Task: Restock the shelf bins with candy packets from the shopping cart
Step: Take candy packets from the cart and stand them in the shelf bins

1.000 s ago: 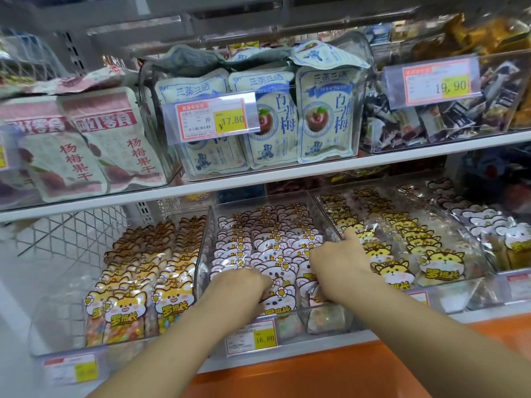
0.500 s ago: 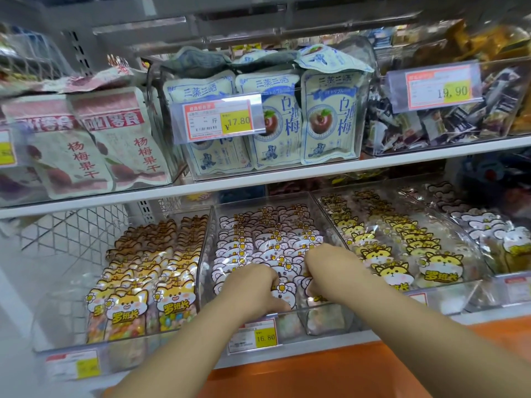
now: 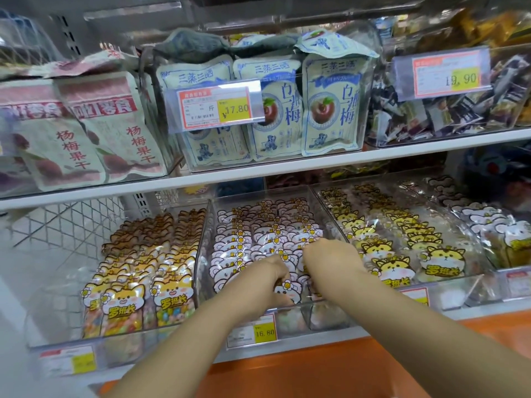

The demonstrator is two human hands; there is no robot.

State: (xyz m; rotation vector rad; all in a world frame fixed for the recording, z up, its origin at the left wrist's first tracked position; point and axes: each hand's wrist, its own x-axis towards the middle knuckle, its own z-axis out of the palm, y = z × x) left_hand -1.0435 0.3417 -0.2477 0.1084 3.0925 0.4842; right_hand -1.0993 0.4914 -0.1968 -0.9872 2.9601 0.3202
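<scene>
Placing step under way, by the look of it: both hands down in the middle bin (image 3: 205,248) on the lower shelf (image 3: 402,326), among rows of white-and-pink candy packets (image 3: 258,231). Left hand (image 3: 267,282) curled over the front row, thumb and fingers pinching the tops of the nearest packets just behind the clear front wall. Right hand (image 3: 330,259) just beside it, knuckles up, fingers buried between packets, so cannot tell whether gripping or only pressing. Reads as seating and straightening packets inside the bin rather than fetching a fresh load. Bin close to full from front to back. Yellow packets (image 3: 396,265) packed just as tight to the right, more of them to the left. No shopping cart in view. Next, most likely: let go without tipping the upright rows, lift both hands clear of the bin wall, turn back to the cart for more. Thin, glossy wrappers, so a gentle release called for.
</scene>
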